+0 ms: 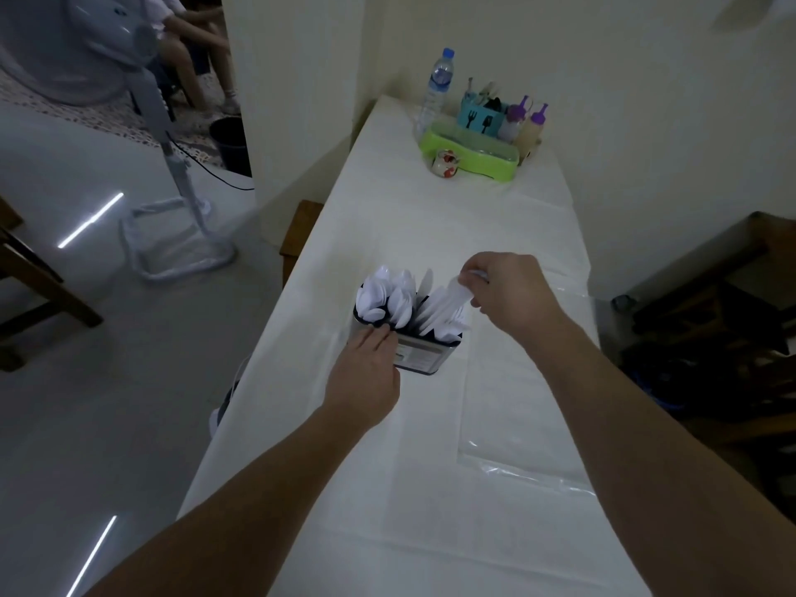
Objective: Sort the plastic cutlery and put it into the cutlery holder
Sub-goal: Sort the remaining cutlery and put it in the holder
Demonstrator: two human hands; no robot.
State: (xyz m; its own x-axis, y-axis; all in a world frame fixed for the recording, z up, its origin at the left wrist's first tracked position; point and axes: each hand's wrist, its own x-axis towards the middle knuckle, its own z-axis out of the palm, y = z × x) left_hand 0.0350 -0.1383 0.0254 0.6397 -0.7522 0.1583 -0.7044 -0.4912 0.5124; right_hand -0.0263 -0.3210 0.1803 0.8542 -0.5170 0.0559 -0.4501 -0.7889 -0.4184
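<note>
Cutlery holder [420,353]: dark, box-shaped, pale label on near face, standing upright on the white-covered table [430,489], directly ahead of the left fingertips. White plastic spoons [385,295] stand bowls-up in the compartment above the left fingers; flatter white pieces, knives or forks [439,314], fill the compartment under the right fingers; which kind, cannot tell. Left hand [366,377]: fingers straight and close together, tips laid against the holder's near left rim and wall, nothing gripped. Right hand [506,290]: above the right compartment, fingers curled together, pinching one white cutlery piece [457,288] at its upper end; the piece hangs down from the fingertips into the bunch below. Beyond the right fingers, at the far end of the table: green tray [474,159] carrying a teal utensil caddy [478,118], two purple-capped squeeze bottles [523,122], a water bottle [437,86] beside it, and a small patterned cup [446,159] just in front. Left of the left hand, off the table: a standing fan [142,101] on the pale floor. Clear plastic sheet [517,463] lies on the table nearer than the right fingers.
</note>
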